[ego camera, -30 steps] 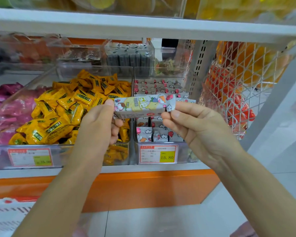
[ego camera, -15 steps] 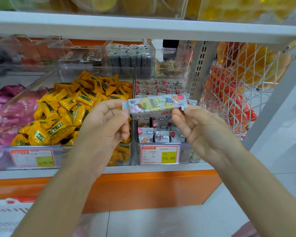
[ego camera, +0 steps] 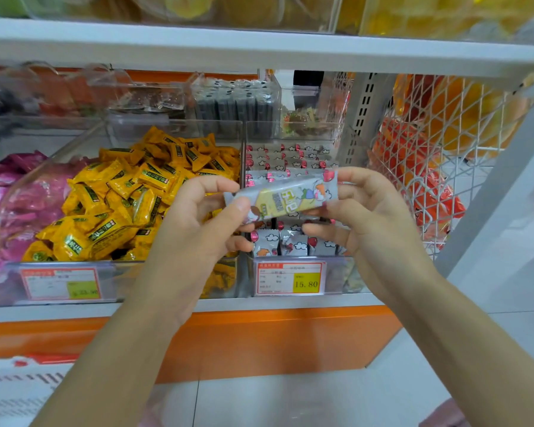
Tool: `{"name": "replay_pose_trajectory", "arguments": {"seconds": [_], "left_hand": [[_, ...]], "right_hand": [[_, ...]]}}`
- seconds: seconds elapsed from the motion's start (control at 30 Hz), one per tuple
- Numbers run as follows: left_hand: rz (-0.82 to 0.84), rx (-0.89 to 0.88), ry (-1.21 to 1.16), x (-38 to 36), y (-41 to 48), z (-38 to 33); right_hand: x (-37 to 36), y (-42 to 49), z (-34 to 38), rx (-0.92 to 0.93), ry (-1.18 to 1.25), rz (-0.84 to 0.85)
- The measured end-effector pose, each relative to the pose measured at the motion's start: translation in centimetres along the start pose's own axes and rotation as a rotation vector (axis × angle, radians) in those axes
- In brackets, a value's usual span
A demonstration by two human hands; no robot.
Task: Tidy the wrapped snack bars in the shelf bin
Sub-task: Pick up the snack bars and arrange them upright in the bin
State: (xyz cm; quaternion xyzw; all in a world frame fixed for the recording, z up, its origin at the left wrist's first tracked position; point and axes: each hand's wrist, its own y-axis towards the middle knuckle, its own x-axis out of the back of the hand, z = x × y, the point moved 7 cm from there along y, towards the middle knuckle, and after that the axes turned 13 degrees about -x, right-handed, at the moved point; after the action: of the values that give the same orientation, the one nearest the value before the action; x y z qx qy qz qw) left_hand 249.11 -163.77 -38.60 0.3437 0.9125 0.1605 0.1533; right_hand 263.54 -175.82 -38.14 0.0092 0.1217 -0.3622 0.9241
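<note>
A wrapped snack bar [ego camera: 285, 197], grey with a yellow panel and cartoon print, is held level in front of the shelf, its right end tilted slightly up. My left hand [ego camera: 198, 223] pinches its left end with thumb and fingers. My right hand [ego camera: 367, 211] pinches the right end. Behind and below the bar is the clear shelf bin [ego camera: 333, 274] holding several matching grey bars [ego camera: 285, 160] in rows; my hands hide the middle of it.
A clear bin of yellow wrapped candies [ego camera: 130, 195] stands to the left, pink packets [ego camera: 10, 198] beyond it. A white wire basket [ego camera: 438, 155] with orange packs hangs at the right. Price tags [ego camera: 290, 278] front the bins. A white shelf [ego camera: 259, 47] runs overhead.
Both hands have kept hold of the bar and turned it, so its printed face has rotated and the right end now sits higher. The bar has shifted slightly right.
</note>
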Motion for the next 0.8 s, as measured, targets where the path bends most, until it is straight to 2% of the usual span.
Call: {"name": "replay_pose_trajectory", "arguments": {"seconds": [0.1, 0.2, 0.3, 0.53, 0.8], "left_hand": [[0.022, -0.129, 0.224, 0.1, 0.0, -0.9], [0.064, -0.27, 0.41, -0.6, -0.1, -2.1], [0.074, -0.263, 0.387, -1.1, -0.3, -2.1], [0.064, -0.241, 0.423, -1.1, -0.4, -1.7], [0.091, -0.238, 0.415, -1.6, -0.7, -2.0]], "right_hand": [[-0.8, -0.3, 0.0, -0.026, 0.031, 0.077], [-0.4, -0.4, 0.3, 0.035, -0.125, -0.017], [0.0, -0.4, 0.6, 0.086, -0.211, -0.066], [-1.3, -1.0, 1.1, 0.153, -0.235, 0.032], [-1.1, -1.2, 1.4, 0.209, -0.303, -0.094]]}}
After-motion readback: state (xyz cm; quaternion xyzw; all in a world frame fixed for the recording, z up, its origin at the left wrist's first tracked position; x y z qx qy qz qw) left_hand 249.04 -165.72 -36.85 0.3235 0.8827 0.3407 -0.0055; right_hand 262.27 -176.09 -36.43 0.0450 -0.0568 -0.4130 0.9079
